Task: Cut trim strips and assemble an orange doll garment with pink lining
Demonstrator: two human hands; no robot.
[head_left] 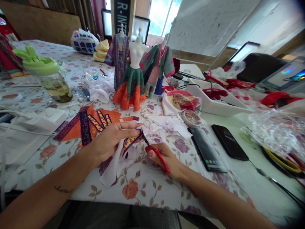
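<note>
My left hand (111, 140) pinches a strip of fabric (131, 140), yellow and red with dark purple edging and white cloth hanging beneath it. Around the red handles of a pair of scissors (158, 156), my right hand (170, 162) is closed. The dark blades meet the strip's upper end, close to my left fingertips; whether they are parted is hard to make out. Just beyond my left hand lie orange fabric pieces (71, 127) with purple and patterned bands. White scraps (169, 124) are spread past the scissors.
Three small dress forms stand behind, the middle one in a green and orange skirt (131, 86). A lidded bottle (51, 76) and a power strip (45, 124) are on the left. To the right lie two phones (207, 151) (230, 141), a tape roll (192, 117) and a white tray (228, 106).
</note>
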